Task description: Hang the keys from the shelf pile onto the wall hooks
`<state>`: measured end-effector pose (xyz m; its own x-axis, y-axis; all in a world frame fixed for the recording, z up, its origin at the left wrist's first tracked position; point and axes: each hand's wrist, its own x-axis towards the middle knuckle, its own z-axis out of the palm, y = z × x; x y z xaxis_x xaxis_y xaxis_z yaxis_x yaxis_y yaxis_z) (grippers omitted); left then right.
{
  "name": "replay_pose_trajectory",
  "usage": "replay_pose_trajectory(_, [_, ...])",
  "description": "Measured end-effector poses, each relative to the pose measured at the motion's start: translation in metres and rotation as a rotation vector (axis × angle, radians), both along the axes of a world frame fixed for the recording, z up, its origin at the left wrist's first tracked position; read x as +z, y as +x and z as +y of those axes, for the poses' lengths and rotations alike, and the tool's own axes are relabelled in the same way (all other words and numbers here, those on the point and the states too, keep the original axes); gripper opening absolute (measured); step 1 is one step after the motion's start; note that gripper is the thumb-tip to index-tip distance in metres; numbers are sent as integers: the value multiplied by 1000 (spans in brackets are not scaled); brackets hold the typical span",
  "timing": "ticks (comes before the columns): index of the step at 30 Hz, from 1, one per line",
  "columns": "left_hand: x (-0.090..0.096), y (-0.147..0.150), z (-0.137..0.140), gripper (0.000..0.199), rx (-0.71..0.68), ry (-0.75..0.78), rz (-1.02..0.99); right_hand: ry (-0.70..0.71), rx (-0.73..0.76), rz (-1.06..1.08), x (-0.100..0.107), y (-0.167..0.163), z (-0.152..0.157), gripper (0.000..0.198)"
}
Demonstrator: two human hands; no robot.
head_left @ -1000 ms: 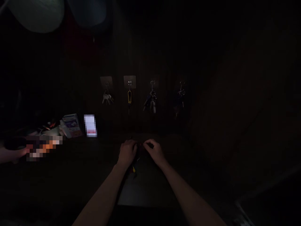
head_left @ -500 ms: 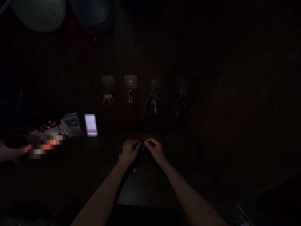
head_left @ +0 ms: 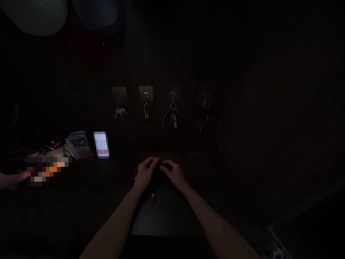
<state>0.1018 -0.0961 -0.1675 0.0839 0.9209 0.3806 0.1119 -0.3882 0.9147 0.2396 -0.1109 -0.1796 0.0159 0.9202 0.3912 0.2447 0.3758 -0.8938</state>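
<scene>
In the dim light my left hand (head_left: 145, 175) is closed, thumb against fingers, over a dark surface. What it pinches is too dark to make out. Just below it a thin cord-like thing with a small yellow piece (head_left: 152, 195) shows. My right hand (head_left: 175, 175) is close by on the right, its thumb and forefinger curled together in a loose pinch towards the left fingertips. Whatever lies between the two hands is lost in shadow. Beneath the wrists is a paler grey patch (head_left: 151, 225) of the surface.
Beyond the hands, several hooks carry silvery keys (head_left: 120, 112), a yellow clip (head_left: 146, 110), a key bunch (head_left: 173, 115) and darker keys (head_left: 206, 108). Leftward are a blurred bright rectangle (head_left: 101, 144), a small box (head_left: 80, 144) and what looks like another person's hand (head_left: 12, 181). Pale caps or similar shapes (head_left: 40, 16) hang above.
The view has shifted slightly. My left hand has turned a little, and the right fingertips have come closer to it. A small bright bit between the hands no longer shows.
</scene>
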Motion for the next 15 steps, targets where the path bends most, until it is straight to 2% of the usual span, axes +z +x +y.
replay_pose_trajectory(5, [0, -1, 1, 27, -14, -41, -77, -30, -31, 52, 4, 2, -1, 14])
replay_pose_trajectory(8, [-1, -2, 2, 28, -14, -58, -113, -70, -32, 153, 9, 5, -2, 15])
replay_pose_trajectory(15, [0, -2, 4, 28, 20, -107, -151, -268, 203, 504, 6, 0, -3, 25])
